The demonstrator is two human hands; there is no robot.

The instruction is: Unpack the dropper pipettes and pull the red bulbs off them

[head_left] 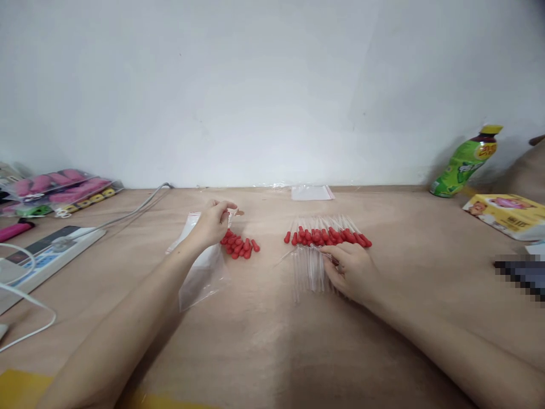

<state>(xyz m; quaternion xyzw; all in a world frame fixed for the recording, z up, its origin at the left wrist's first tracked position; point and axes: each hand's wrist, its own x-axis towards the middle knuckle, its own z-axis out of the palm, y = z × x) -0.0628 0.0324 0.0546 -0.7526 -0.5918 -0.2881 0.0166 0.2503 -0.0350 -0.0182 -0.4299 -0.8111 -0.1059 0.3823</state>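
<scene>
My left hand [213, 222] is pinched on the top edge of a clear plastic bag [200, 271] that lies on the wooden table [272, 341]. Beside that hand sits a small pile of red rubber bulbs [240, 245]. My right hand [351, 271] rests with curled fingers on a row of clear glass droppers with red bulbs [326, 238], its fingertips pinching the glass tubes [307, 270].
A flat stack of clear bags [312, 193] lies by the wall. A green bottle [466, 162] and a yellow box [508, 215] stand at the right. A white power strip [46, 253] with cables, a pink lighter [15, 230] and bagged items [59, 187] fill the left.
</scene>
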